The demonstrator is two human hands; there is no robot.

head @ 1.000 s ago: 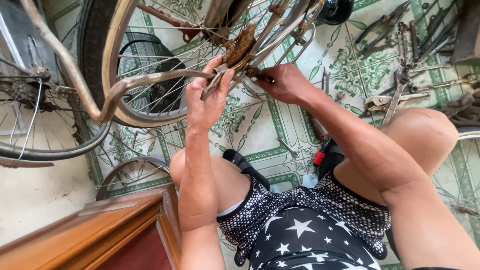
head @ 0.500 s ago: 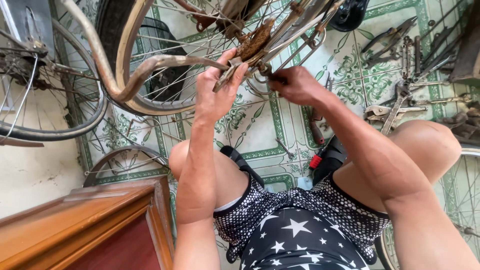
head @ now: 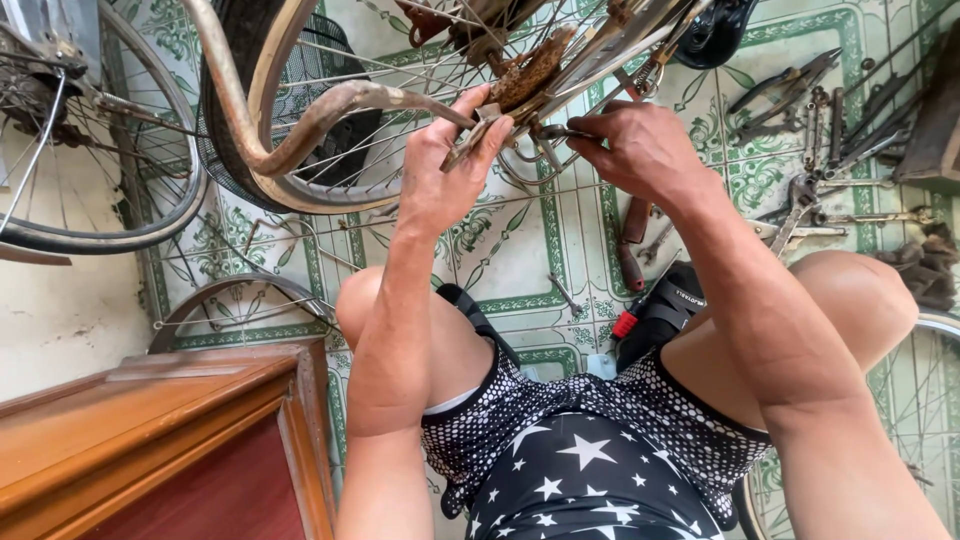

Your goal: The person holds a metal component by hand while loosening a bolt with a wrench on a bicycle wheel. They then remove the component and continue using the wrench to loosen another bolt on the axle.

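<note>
A rusty bicycle frame (head: 310,125) with a spoked wheel (head: 420,60) hangs in front of me, above my knees. My left hand (head: 450,165) grips a rusty metal piece (head: 478,130) on the frame, thumb and fingers pinched on it. Just right of it, my right hand (head: 640,150) closes on a small metal tool or part (head: 555,132) at the same spot on the frame. What exactly the right hand holds is partly hidden by the fingers. A rusty brown lump (head: 530,70) sits on the frame just above both hands.
Another bicycle wheel (head: 100,150) stands at the left. Several wrenches and pliers (head: 820,130) lie on the green-patterned tiled floor (head: 540,250) at the right. A red-handled tool (head: 632,240) lies beyond my knees. A wooden cabinet (head: 150,430) is at lower left.
The view has shifted, so the frame and both hands sit lower and more central. The hands stay on the same spot of the frame, with only slight finger movement.
</note>
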